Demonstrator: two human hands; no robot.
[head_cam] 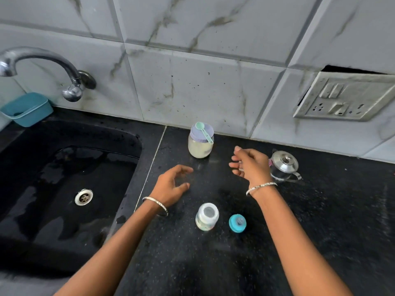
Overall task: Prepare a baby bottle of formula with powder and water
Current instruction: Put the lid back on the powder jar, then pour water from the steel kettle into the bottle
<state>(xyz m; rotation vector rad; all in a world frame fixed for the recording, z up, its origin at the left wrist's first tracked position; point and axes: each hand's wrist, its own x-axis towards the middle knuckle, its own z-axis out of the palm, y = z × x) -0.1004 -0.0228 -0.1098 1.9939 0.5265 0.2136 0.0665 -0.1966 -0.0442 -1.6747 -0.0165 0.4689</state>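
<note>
A person stood at a black stone counter [320,231], both arms reaching forward. The small baby bottle [207,216] stood upright and uncapped near the counter's front edge, and its teal nipple cap [237,223] lay just beside it at three o'clock. At twelve o'clock from the bottle, near the tiled wall, stood the powder jar [201,146], its lavender lid on and a mint scoop [204,132] resting across the top. A lidded steel water pot [284,165] stood at two o'clock. The left hand [171,184] and right hand [250,165] hovered between bottle and jar, well apart, both empty with fingers loosely curled. The wet sink [136,144] lay at nine o'clock. The bottle looked light and likely plastic, so it would probably tip easily; steadying it round the body while filling seemed wise. The jar looked like glass, heavier and breakable, best held round its belly while the lid was turned. The scoop would need lifting off first, by its thin handle.
</note>
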